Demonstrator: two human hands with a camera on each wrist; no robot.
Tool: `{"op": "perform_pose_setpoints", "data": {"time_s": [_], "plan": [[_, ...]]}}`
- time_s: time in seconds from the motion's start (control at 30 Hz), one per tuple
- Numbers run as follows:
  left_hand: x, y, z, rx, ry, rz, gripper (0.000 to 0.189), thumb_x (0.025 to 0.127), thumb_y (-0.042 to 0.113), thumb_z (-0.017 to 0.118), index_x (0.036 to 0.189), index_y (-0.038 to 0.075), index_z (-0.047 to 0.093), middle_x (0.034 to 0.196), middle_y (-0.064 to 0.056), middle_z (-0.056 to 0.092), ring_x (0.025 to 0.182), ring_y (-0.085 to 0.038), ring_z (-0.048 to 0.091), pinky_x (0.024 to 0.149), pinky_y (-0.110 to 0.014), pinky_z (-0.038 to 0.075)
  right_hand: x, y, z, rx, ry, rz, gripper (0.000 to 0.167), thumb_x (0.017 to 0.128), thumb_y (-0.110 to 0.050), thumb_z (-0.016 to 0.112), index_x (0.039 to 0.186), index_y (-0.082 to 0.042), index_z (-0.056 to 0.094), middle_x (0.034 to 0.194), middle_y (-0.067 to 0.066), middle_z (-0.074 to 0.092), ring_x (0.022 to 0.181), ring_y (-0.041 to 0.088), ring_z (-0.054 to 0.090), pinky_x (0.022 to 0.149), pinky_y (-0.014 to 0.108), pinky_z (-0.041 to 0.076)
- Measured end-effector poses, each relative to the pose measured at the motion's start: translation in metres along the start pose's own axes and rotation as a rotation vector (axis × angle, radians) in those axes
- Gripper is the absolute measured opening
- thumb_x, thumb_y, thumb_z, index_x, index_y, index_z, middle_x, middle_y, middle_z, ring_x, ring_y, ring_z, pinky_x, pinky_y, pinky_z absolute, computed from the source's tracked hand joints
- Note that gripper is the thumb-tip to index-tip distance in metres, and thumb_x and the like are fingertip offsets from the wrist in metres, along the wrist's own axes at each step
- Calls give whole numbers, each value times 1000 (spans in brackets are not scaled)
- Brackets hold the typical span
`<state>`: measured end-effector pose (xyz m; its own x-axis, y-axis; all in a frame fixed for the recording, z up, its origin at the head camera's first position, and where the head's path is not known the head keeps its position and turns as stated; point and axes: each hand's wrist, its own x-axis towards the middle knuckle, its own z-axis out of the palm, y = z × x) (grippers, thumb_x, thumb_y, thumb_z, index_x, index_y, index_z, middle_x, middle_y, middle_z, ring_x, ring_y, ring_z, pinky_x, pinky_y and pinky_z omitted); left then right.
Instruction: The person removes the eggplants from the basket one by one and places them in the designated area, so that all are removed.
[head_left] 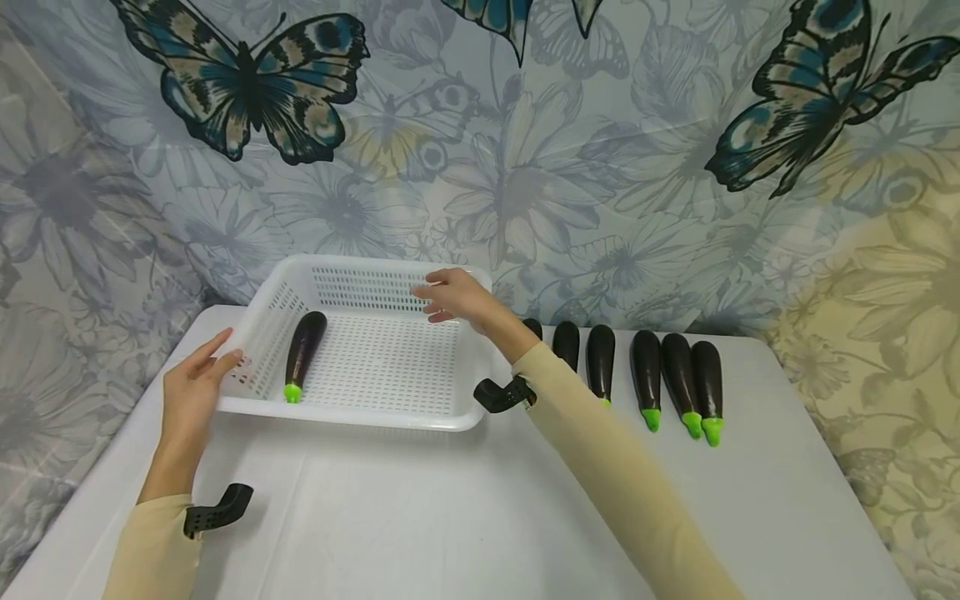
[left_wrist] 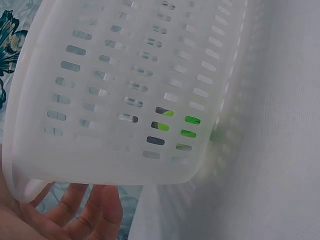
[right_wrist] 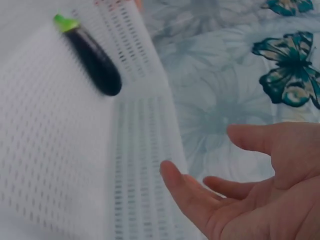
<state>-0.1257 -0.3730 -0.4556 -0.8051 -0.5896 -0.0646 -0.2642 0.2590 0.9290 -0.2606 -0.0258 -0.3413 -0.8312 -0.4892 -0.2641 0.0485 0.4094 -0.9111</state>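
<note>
A white perforated plastic basket point(head_left: 405, 417) stands on the table with one dark eggplant point(head_left: 305, 354) lying inside near its left wall, green stem end toward the front. My left hand point(head_left: 191, 383) holds the basket's left rim, thumb over the edge and fingers along the outside. In the left wrist view, that hand's fingers point(left_wrist: 111, 207) show below the rim, and the green stem end shows through the wall slots. Over the back right part of the basket, my right hand point(head_left: 457, 296) hovers with spread fingers, holding nothing.
Several more eggplants point(head_left: 647, 375) lie in a row on the white-covered table point(head_left: 420, 525), right of the basket; my right forearm partly hides the nearest ones. A butterfly-patterned cloth point(head_left: 525, 192) rises behind the table's back edge.
</note>
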Motion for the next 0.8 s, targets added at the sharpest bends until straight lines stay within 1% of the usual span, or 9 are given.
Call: {"op": "perform_pose_setpoints", "data": {"time_s": [0.1,0.13,0.23,0.3,0.37,0.47,0.53,0.6,0.8], "plan": [[-7,10,0,5,11,-11,50,91,48,65,139,40,53,101,14,61,92,-1,55,74,-19,40,6,-2,5,125,-45,32,60,100,-23,58,148,4,35,147,16,45,119,33,59,88,35,52],[-10,14,1,-20,21,-19,49,91,45,67,139,39,55,100,13,62,91,-2,55,74,-20,40,8,-2,7,155,-60,43,60,99,-22,58,148,4,35,148,17,44,119,33,58,89,35,52],[-18,25,0,0,11,-31,50,93,42,65,141,37,53,95,14,60,90,-2,54,78,-23,38,15,-2,14,216,-100,75,57,99,-20,59,146,6,38,146,20,44,119,35,58,89,35,52],[-17,24,0,-4,9,-36,50,93,42,65,141,36,53,98,12,61,91,-2,54,78,-22,39,19,-1,19,286,-124,109,55,99,-18,59,145,5,39,144,24,45,119,37,58,89,36,53],[-2,5,-1,17,1,-30,52,91,48,66,141,41,51,103,11,61,95,-2,55,79,-22,39,24,0,23,389,-147,163,55,99,-17,59,146,2,39,144,25,44,120,38,57,90,37,52],[-2,6,0,13,1,-42,53,90,49,65,141,41,50,106,14,60,96,-1,55,78,-20,41,31,3,31,570,-162,250,55,98,-14,60,147,-3,38,144,27,44,122,40,55,93,40,50],[-5,12,1,13,-2,-46,54,91,46,65,142,39,50,102,16,59,94,0,54,77,-20,40,36,5,38,671,-154,296,52,99,-12,59,147,-5,40,144,27,44,123,40,54,95,42,49],[-22,34,1,9,-12,-73,53,94,40,64,144,34,49,98,19,57,92,1,53,77,-20,39,41,8,45,756,-141,328,51,98,-10,59,145,-4,42,143,28,43,123,41,53,96,42,48],[-25,34,2,3,-10,-83,51,95,39,64,144,34,50,97,19,57,92,0,52,79,-21,37,49,7,68,897,-130,388,59,97,-10,61,148,2,34,146,27,39,128,42,48,99,44,46]]}}
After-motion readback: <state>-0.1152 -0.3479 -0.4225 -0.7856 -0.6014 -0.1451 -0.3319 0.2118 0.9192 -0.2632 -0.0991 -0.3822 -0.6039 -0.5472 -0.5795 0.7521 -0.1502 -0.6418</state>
